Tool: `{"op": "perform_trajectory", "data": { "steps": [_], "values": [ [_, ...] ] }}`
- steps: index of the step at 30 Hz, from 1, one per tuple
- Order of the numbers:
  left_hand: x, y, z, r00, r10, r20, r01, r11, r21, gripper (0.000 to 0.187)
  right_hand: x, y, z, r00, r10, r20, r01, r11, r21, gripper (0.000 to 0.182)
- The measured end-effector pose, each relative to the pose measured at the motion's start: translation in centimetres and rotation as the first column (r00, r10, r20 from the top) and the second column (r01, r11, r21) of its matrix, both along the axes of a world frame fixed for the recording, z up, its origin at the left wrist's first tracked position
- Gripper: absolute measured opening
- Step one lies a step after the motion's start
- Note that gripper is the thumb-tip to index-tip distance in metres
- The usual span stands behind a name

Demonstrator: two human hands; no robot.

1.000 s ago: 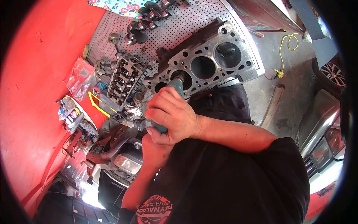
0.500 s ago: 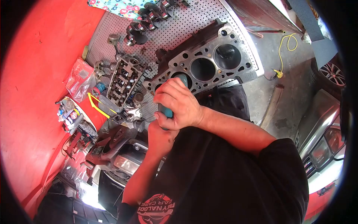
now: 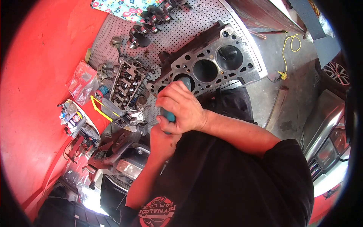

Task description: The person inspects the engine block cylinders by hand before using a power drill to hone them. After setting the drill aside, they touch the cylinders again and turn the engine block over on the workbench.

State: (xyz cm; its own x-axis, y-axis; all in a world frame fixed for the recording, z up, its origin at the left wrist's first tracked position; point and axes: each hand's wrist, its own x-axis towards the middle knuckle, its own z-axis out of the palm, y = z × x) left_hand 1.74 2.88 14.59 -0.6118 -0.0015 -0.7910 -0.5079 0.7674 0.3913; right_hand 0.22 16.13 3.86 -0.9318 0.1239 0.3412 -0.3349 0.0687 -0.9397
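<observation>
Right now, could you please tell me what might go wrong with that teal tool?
The teal tool leans into a bore of the engine block, so a slip might scratch its wall. Its tip is out of sight, so drift could go unnoticed. The cylinder head lies close by and might get knocked.

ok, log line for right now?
right hand: gripping teal tool | left hand: at tool's rear, grip unclear | tool front: at engine block bore | nearby: cylinder head, crankshaft

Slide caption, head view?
Right hand grips teal tool over engine block, left hand close by; crankshaft and cylinder head alongside.
</observation>
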Motion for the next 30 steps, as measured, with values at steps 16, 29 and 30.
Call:
{"op": "perform_trajectory", "data": {
  "steps": [16, 29, 30],
  "values": [
    [2.1, -0.8, 8.5, 0.993, 0.07, -0.097, -0.078, 0.993, -0.091, 0.029, 0.9, -1.4, 7.9, 0.996, 0.069, -0.05, -0.07, 0.997, -0.022, 0.045],
    [1.1, 0.4, 9.3, 0.993, -0.049, -0.11, 0.03, 0.985, -0.169, 0.028, 0.5, -1.1, 8.1, 0.997, 0.058, -0.051, -0.061, 0.996, -0.06, 0.046],
    [0.9, 0.5, 8.8, 0.993, -0.034, -0.11, 0.016, 0.987, -0.161, 0.027, 0.4, -1.1, 7.7, 0.997, 0.054, -0.049, -0.057, 0.997, -0.058, 0.045]
  ]
}}
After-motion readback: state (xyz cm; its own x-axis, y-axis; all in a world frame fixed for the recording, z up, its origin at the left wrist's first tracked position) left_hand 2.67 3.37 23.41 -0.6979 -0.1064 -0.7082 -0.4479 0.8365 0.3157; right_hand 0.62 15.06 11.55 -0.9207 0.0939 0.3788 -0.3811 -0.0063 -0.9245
